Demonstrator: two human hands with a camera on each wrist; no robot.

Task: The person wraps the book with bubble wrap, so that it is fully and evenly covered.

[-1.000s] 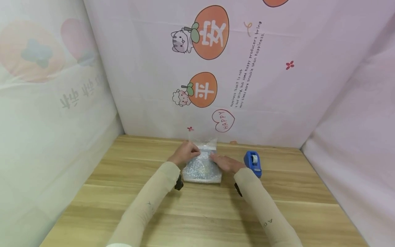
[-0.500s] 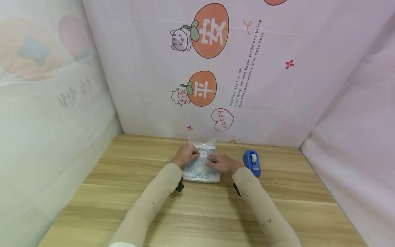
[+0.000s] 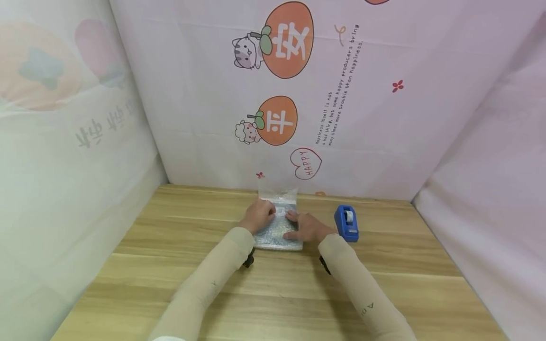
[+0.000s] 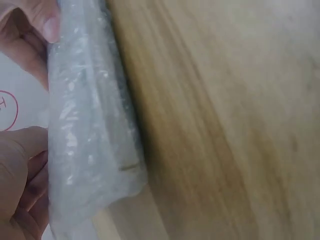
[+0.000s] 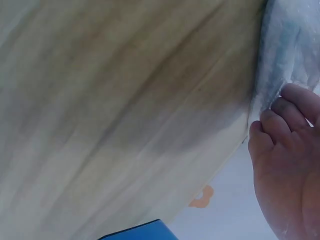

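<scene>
A flat bundle in clear bubble wrap (image 3: 273, 240) lies near the back of the table, bluish-grey inside. Its loose upper end (image 3: 279, 193) stands up against the back cloth. My left hand (image 3: 258, 214), fingers curled, grips the wrap at its left side; in the left wrist view its thumb meets the wrap's edge. From the right, my right hand (image 3: 310, 228) rests on the bundle, thumb and forefinger spread apart. A pale patch (image 3: 280, 211) shows between the hands. In the right wrist view the right fingers (image 5: 275, 125) lie bent along the wrap; what the fingertips touch is partly hidden.
A blue tape dispenser (image 3: 346, 223) with a roll of tape stands right of my right hand. Printed cloth (image 3: 213, 118) hangs behind the wooden table (image 3: 273, 293), and more cloth closes off both sides.
My right hand has shifted slightly over the bundle, and its thumb and forefinger have spread apart. The left hand stays almost in place. The whole head view has drifted slightly.
</scene>
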